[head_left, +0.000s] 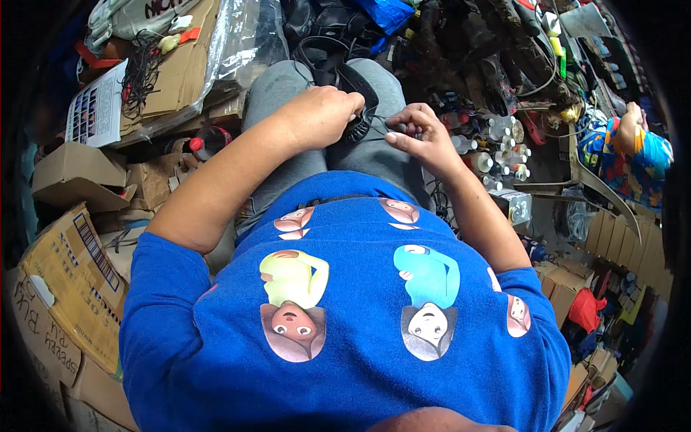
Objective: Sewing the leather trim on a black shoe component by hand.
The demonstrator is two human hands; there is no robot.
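Observation:
Between my knees, over my grey trousers, rests a black curved item with straps (366,88); its exact kind is hard to make out. My left hand (331,114) is closed in a fist against its near side, and what the fingers hold is hidden. Just below that hand hangs a coiled black cord (358,129). Thin dark strands run from it across to my right hand (423,135), whose thumb and fingers are bent around the cord's end over my right thigh. A small gap separates the two hands.
Several plastic bottles (500,155) stand to my right. A red-capped dark bottle (209,142) lies on my left near cardboard boxes (79,176) and a printed sheet (97,104). Another person's patterned sleeve (653,169) shows at far right, beyond a curved blade-like piece (612,194).

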